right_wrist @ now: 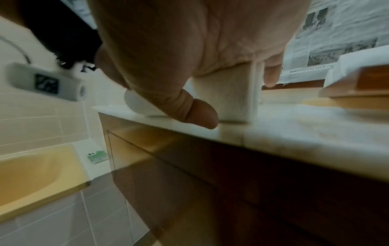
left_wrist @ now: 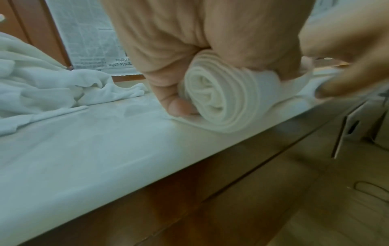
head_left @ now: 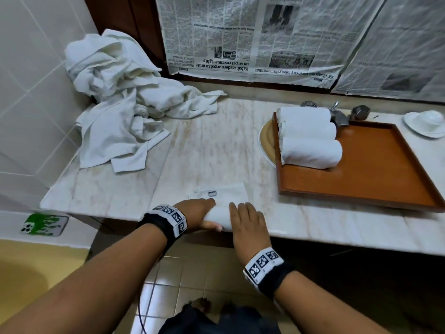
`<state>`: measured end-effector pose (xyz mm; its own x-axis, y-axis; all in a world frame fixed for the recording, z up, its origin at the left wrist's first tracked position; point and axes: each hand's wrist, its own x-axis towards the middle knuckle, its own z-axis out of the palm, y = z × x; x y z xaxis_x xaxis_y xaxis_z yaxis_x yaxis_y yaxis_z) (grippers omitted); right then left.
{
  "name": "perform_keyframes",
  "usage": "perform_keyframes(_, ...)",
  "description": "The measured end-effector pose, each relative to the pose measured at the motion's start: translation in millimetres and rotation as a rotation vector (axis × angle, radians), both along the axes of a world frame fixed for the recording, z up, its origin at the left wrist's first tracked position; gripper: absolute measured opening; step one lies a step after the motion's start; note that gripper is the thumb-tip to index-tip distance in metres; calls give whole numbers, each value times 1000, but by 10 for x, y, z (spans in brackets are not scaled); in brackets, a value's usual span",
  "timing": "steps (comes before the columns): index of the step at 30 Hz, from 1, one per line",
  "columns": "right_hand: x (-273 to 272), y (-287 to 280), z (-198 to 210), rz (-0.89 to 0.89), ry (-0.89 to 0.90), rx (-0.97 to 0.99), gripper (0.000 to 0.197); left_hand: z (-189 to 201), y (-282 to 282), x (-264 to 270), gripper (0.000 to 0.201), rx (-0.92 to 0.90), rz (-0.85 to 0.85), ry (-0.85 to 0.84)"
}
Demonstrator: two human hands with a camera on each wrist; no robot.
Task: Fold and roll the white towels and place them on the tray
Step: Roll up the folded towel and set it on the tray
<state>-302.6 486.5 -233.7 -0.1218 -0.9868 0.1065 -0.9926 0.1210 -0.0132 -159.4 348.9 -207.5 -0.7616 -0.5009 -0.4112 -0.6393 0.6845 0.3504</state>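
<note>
Left wrist view alone shows the towel's [left_wrist: 212, 94] spiral end. Left hand [head_left: 199, 213] curls round it; right hand [head_left: 248, 222] presses flat on top, on the worktop [head_left: 216, 145].

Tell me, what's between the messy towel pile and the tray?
Just bare counter between the pile and the tray, seen from the head view.

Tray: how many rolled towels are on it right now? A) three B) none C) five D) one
A: the head view shows three rolled towels lying side by side at the far left end of the wooden tray, while a fourth towel is only partly rolled, under both hands at the counter's front edge.
</note>
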Motion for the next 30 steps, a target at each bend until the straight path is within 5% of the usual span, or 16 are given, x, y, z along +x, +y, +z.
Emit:
perform_keyframes(8,-59,-41,17,6,8,94,71,-49,-16,7,85,24,10,-16)
perform_keyframes(12,-84,-184,246,-11,-5,237,61,-91,271,94,82,-215,155,94)
perform_keyframes(16,-187,-410,358,68,-1,354,62,-340,611,207,100,-614,50,138)
perform_keyframes(19,-234,-594,427,123,-14,456,55,-403,764,204,110,-689,95,138)
perform_keyframes(24,-254,-784,503,122,-33,608,50,-198,518,160,85,-509,167,112)
perform_keyframes(30,-11,-444,452,4,34,267,52,53,74,129,82,-48,219,132)
